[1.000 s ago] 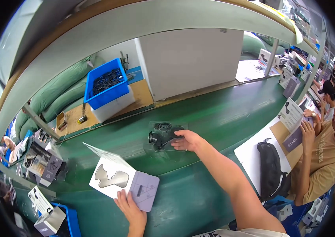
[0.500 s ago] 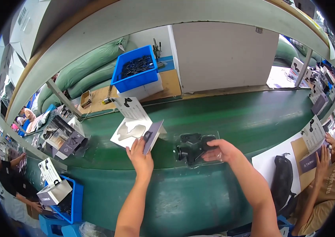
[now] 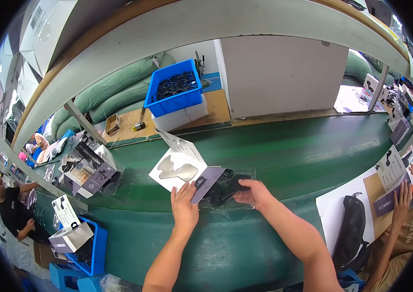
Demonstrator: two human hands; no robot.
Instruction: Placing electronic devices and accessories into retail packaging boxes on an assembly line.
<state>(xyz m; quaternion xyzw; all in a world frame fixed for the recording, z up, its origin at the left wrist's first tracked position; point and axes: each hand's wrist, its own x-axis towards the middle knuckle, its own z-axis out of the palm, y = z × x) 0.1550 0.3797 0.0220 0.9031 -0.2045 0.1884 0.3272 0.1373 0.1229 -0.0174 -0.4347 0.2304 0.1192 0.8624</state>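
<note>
An opened white and grey cardboard box sits tilted on the green conveyor belt, its lid raised at the back. A shaped cutout shows in its white inside. My left hand is closed on the box near its grey flap, fingers pressed against the cardboard. Just right of that flap, a black device in a clear plastic tray lies partly hidden behind it. My right hand grips the right side of that tray, thumb on top; its lower fingers are partly out of sight.
Several packed boxes stand at the left. A blue bin with an opened box on it is at the near left. Beyond the belt stands a blue crate of black parts. A black pouch and a co-worker's hands are at the right.
My right hand has brought the tray with the black device leftward, up to the box and partly behind its grey flap. The left hand and box have shifted slightly right; the view has moved too.
</note>
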